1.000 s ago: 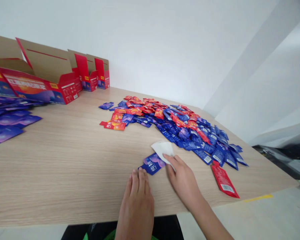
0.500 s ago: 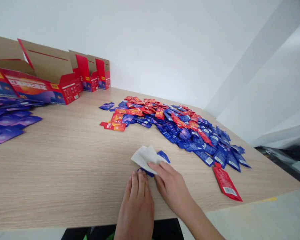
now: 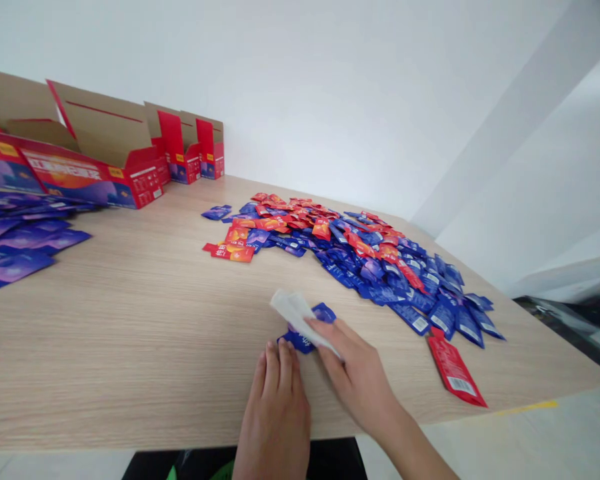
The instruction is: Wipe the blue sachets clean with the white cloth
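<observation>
A blue sachet (image 3: 298,341) lies on the table in front of me, partly covered. My right hand (image 3: 350,363) pinches a folded white wipe (image 3: 293,308) and holds it over the sachet's middle. My left hand (image 3: 277,400) lies flat with its fingers stretched out, and its fingertips rest on the sachet's near left end. Part of the sachet is hidden beneath the wipe and the right hand.
A heap of blue and red sachets (image 3: 380,270) spreads across the table's right half. One red sachet (image 3: 455,370) lies alone near the right front edge. Blue sachets (image 3: 25,243) are stacked at left, before open red cartons (image 3: 90,180) along the wall.
The wipe has lifted and tilted up, uncovering more of the blue sachet. My right hand has shifted slightly right; my left hand stays at the sachet's end. The view has turned slightly.
</observation>
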A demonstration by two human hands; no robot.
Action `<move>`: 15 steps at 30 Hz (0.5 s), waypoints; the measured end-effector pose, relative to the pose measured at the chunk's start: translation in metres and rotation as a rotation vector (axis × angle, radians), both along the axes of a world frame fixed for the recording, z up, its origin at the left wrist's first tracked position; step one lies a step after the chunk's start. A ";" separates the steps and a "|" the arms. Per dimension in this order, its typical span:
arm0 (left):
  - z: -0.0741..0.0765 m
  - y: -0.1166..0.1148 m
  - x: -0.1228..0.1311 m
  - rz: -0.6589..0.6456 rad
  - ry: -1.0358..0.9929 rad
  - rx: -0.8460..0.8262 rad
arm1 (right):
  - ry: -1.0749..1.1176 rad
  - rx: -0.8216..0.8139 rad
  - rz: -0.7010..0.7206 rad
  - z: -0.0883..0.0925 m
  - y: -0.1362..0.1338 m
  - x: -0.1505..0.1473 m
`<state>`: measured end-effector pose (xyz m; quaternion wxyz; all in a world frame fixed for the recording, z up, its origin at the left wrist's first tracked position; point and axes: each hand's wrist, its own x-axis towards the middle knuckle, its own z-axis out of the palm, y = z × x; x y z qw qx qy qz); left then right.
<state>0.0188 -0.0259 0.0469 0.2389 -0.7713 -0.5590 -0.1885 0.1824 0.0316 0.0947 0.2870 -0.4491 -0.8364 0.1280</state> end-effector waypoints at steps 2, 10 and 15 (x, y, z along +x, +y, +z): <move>0.003 0.000 -0.001 -0.009 0.003 -0.010 | -0.074 0.002 0.090 -0.003 -0.004 -0.013; -0.001 0.001 0.003 0.021 -0.032 -0.009 | -0.213 0.012 -0.285 -0.014 0.033 0.034; -0.001 0.000 0.008 0.050 -0.040 -0.035 | -0.174 0.023 -0.419 -0.008 0.038 0.056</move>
